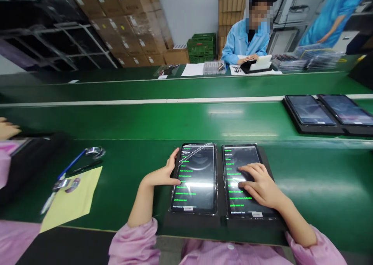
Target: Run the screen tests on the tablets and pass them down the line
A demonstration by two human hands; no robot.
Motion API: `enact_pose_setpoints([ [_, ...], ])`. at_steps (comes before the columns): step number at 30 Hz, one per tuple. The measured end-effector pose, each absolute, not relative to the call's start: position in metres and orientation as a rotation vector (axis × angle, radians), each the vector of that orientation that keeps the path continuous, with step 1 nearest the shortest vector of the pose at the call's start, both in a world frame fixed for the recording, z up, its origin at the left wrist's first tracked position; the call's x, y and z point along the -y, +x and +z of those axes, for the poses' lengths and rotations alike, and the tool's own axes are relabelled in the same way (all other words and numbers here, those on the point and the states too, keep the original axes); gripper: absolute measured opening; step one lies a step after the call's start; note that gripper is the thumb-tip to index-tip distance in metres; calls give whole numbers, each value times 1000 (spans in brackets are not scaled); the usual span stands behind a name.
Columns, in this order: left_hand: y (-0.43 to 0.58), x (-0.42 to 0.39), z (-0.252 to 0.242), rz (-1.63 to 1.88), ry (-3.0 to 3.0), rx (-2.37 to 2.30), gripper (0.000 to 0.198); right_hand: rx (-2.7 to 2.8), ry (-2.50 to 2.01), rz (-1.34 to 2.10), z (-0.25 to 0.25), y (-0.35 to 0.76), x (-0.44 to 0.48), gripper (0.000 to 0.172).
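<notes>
Two tablets lie side by side on black foam trays at the bench edge, both showing a list of green text lines on a dark screen. At the left tablet (199, 175), my left hand (163, 174) rests along the left edge, thumb over the screen and fingers spread behind the side. Over the right tablet (244, 203), my right hand (260, 185) lies with its thumb and fingertips at the screen, fingers apart. Neither hand grips anything. A small white label sits at the bottom of each tablet.
Left of me, a yellow paper sheet (74, 201) lies with a blue pen (71, 164) and tape near it. Two more tablets (310, 109) in black trays stand at the far right. Across the green bench (163, 121) a co-worker in blue (233, 43) handles a dark device.
</notes>
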State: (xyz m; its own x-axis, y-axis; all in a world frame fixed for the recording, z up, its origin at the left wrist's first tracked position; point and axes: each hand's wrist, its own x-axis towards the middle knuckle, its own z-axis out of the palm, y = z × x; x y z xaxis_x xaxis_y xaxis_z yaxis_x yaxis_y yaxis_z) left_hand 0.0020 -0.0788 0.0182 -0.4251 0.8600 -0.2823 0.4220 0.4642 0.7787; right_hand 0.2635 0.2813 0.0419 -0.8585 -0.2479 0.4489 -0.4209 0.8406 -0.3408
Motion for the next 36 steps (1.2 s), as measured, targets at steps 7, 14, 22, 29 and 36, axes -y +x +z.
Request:
enact_pose_setpoints([
  [7,-2,75,13,984,998,-1987,123,2395,153,704,37,268,-294,48],
  [14,-1,70,11,960,905,-2073,121,2578,96,659,29,262,-296,48],
  [22,-2,65,7,1092,857,-2082,128,2625,102,647,27,263,-297,48],
  [29,0,64,-2,1063,782,-2178,128,2651,258,670,26,261,-294,44],
  [36,-25,33,9,1169,404,-2307,77,2586,249,662,29,247,-308,56],
])
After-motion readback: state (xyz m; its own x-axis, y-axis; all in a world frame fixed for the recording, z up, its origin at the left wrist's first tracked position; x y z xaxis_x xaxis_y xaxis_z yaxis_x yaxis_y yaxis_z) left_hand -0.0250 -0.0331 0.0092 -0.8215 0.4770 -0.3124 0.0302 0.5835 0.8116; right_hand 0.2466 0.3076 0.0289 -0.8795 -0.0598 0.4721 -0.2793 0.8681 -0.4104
